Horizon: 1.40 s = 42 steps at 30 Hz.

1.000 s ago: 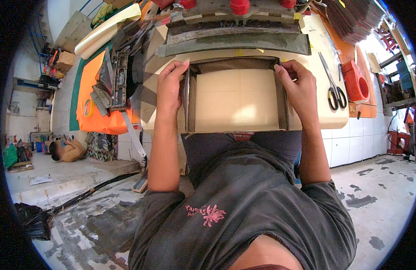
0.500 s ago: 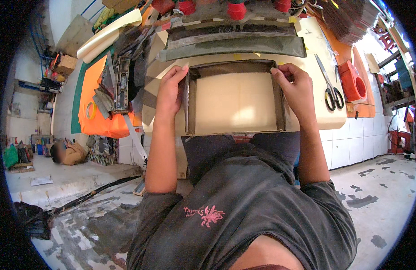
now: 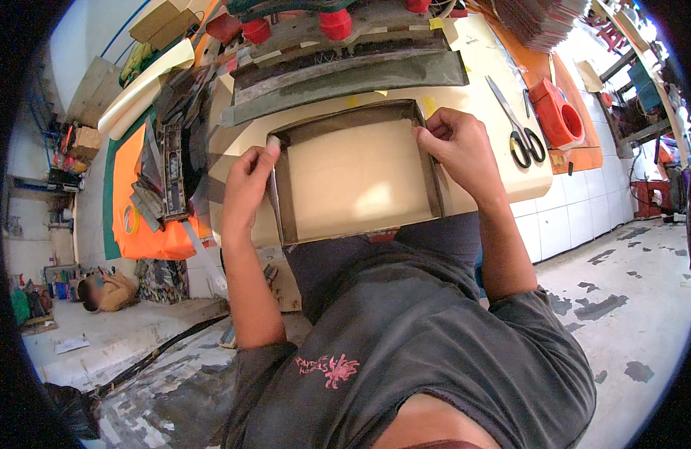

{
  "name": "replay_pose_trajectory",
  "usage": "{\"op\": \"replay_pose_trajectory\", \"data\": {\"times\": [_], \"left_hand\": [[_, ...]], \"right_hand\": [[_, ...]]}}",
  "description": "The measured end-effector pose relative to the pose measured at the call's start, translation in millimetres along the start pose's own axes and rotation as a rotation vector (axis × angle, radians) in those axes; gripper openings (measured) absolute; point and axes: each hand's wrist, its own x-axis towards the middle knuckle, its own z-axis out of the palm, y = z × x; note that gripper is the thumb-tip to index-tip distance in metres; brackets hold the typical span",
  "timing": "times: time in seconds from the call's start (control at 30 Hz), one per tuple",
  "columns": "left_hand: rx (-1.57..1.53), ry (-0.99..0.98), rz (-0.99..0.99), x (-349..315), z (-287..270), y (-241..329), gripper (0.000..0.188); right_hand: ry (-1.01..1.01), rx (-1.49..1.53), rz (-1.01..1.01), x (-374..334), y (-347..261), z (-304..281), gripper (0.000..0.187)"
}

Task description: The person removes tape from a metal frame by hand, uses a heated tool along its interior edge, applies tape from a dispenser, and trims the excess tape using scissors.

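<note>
In front of me is a dark brown, thin-walled rectangular frame (image 3: 353,117), with walls showing along its far, left and right sides. Inside it shows a smooth cream surface (image 3: 353,176). My left hand (image 3: 248,183) is closed at the far left corner, its thumb on the top of the wall. At the far right corner my right hand (image 3: 459,146) pinches the wall between thumb and fingers. Whether the frame has a near wall or a bottom of its own, I cannot tell.
Beyond the frame lies a long dark metal bar (image 3: 345,86), with red cylindrical parts (image 3: 335,25) behind it. Scissors (image 3: 516,123) and a red tape-dispenser-like holder (image 3: 558,116) lie to the right. A worn spirit level (image 3: 173,172) and a yellow tape roll (image 3: 131,219) are on the left.
The whole view has shifted and tilted a little, so the table appears further left. Both hands stay at the far corners of the frame.
</note>
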Motion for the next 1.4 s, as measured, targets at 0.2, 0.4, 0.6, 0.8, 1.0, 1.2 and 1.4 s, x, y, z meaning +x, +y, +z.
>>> {"op": "replay_pose_trajectory", "data": {"times": [0.2,0.4,0.6,0.8,1.0,1.2,1.4], "left_hand": [[-0.236,-0.154,-0.023,-18,1,0,0.039],[-0.567,-0.163,-0.052,-31,-5,-3,0.032],[-0.695,-0.18,0.088,-52,-21,19,0.04],[-0.66,-0.13,0.393,-45,-17,30,0.054],[-0.573,-0.05,0.557,-33,-3,3,0.073],[-0.639,-0.064,0.631,-50,25,3,0.081],[-0.663,-0.065,0.578,-64,37,13,0.092]], "right_hand": [[0.044,-0.041,0.035,-9,-5,-1,0.03],[0.125,0.032,0.002,-28,-17,-6,0.023],[0.155,0.139,-0.051,-35,-31,-22,0.015],[0.294,0.148,-0.305,-25,-24,-32,0.014],[0.322,0.236,-0.387,-22,2,-24,0.012],[0.364,0.319,-0.318,-23,24,-29,0.015],[0.327,0.372,-0.289,-18,36,-40,0.022]]}}
